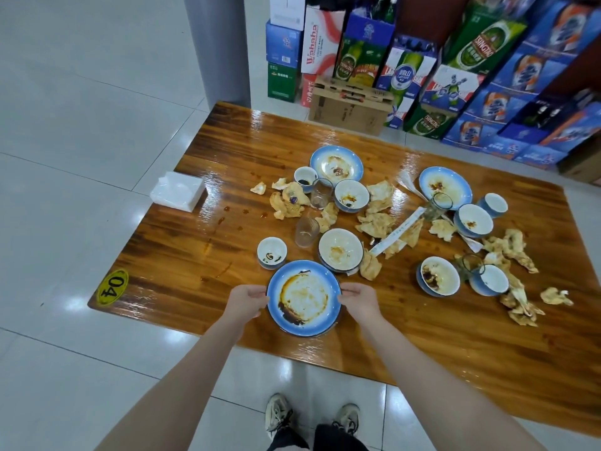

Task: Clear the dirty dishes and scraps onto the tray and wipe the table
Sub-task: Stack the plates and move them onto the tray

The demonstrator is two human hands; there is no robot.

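I hold the blue-rimmed plate (pixel 304 297) by its two sides. My left hand (pixel 248 301) curls round its left rim and my right hand (pixel 357 299) pinches its right rim, with both thumbs on top. The plate is smeared with brown sauce and sits over the near edge of the wooden table (pixel 182 255). I cannot tell whether it rests on the wood or is just off it.

Just beyond the plate, to the left, stands a small sauce bowl (pixel 272 252) with dark dregs. Just beyond it, to the right, is a wider white bowl (pixel 340 250), which looks to sit in another bowl. An empty ribbed glass (pixel 306 232) stands upright between those two, a little farther off.

Right of the plate, a crumpled brown scrap (pixel 370 266) lies close to my right hand. More scraps (pixel 514 252) are strewn farther right, among bowls and another glass. A long paper chopstick sleeve (pixel 398 231) lies slantwise beyond the scrap.

Well beyond the plate is a second dirty plate (pixel 336 163), and a third plate (pixel 445 187) lies far off to the right.

Left of the plate, near the table corner, is a yellow sticker marked 04 (pixel 113 287). A white tissue pack (pixel 178 191) sits far to the left, on the table's edge. Sauce drips dot the wood between it and the plate.
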